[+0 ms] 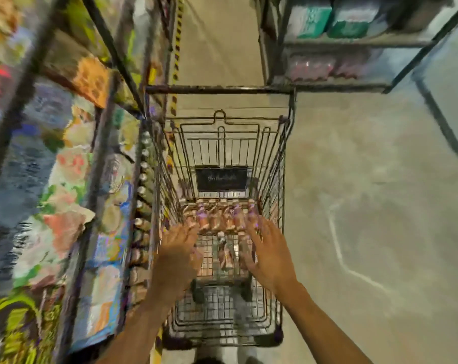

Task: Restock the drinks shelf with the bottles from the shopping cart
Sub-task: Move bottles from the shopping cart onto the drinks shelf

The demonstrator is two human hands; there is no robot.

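Hands: left hand (pixel 180 248) and right hand (pixel 269 253) reach down into the cart side by side, apart from each other; fingers spread and straight, gripping nothing; blur hides whether any fingertip touches a bottle.
Floor: pale concrete floor (pixel 367 206) right of the cart; a lighter line wanders across it.
Left rack: tall dark metal rack (pixel 99 158) crammed with colourful packets, just beside the cart's left wall; a column of silver-topped cans (pixel 143 177) lines its edge.
Far rack: grey metal rack (pixel 335 43) beyond the cart on the right, carrying teal and pink packs; which rack is the drinks shelf cannot be told.
Cart: dark wire shopping cart (pixel 277 179) set lengthwise in the aisle; black sign (pixel 221 179) on its far flap.
Bottles: pinkish-brown bottles with purple caps (pixel 220 219) in a row across the basket floor; a few more lie nearer, between the two hands; too smeared to count.
Bearing: row sits straight ahead of and below both sets of fingertips; each long axis appears to run along the cart, cap at the far end, though upright or lying is unclear; left hand is over the row's left end, right over its right end, neither clearly nearer; likely next, one bottle per hand.
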